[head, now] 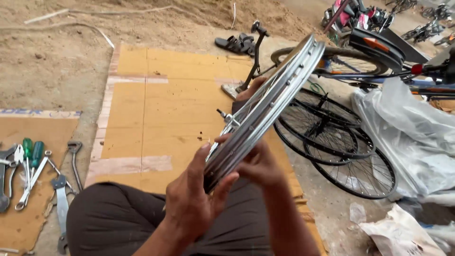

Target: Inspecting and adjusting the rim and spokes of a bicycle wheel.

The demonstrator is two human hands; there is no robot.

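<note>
at the far left of the frame, steel wrenches (61, 199) and two green-handled screwdrivers (31, 154) lie on a scrap of brown cardboard (21, 223). a larger flat cardboard sheet (161, 109), taped at its seams, covers the sandy ground in the middle. at the lower centre the left hand (192, 199) rises from the forearm with thumb up and fingers curled shut around the near edge of a shiny metal wheel rim (265, 106). the rim runs diagonally from lower centre to upper right, ribbed, dotted with spoke holes, its axle end poking out at mid-frame. just right of it the right hand (258, 166) closes on the rim from the far side, fingers wrapped behind. further right, black spoked wheels (341, 147) lie flat beside crumpled clear plastic sheeting (412, 137). dark sandals (234, 44) rest at upper centre.
</note>
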